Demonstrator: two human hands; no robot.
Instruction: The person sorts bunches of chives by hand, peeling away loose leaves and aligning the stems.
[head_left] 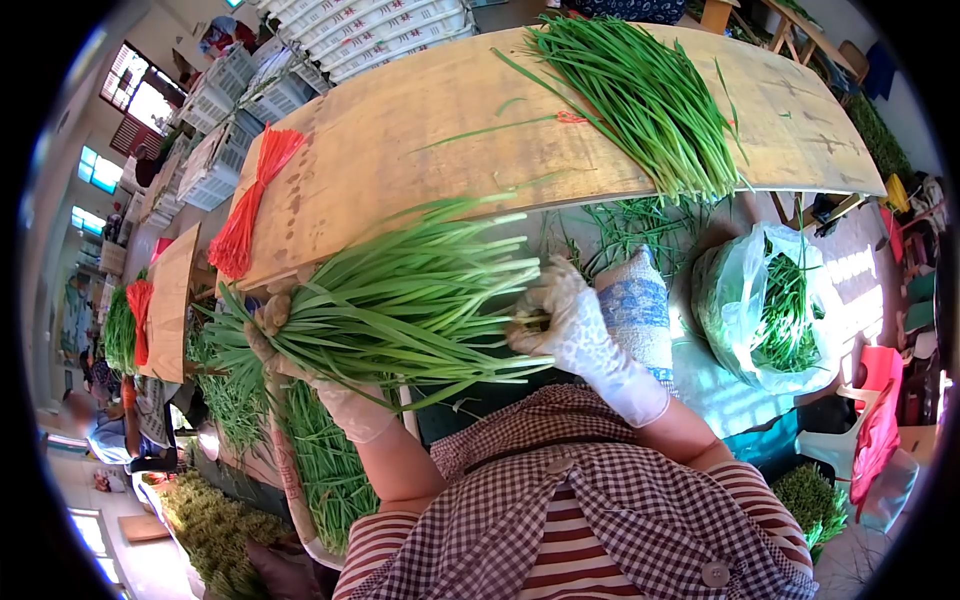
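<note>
A loose bunch of garlic chives [410,290] lies sideways above the table's near edge, its pale stem ends toward the right. My left hand [275,318], in a glove, is wrapped round the leafy end. At the stem ends, my right hand [568,318], in a patterned white glove, has its fingers curled in on a few stalks; its fingertips are partly hidden. A second heap of chives [645,110] rests on the wooden table [400,130], farther off to the right. A bundle of red ties [258,205] lies at the table's left end.
A plastic bag of greens [765,310] stands on the right, near a red chair [875,390]. Below my left arm is a container of chives [325,465]. Stacked white crates [365,35] are behind the table. Another person [110,425] sits far left.
</note>
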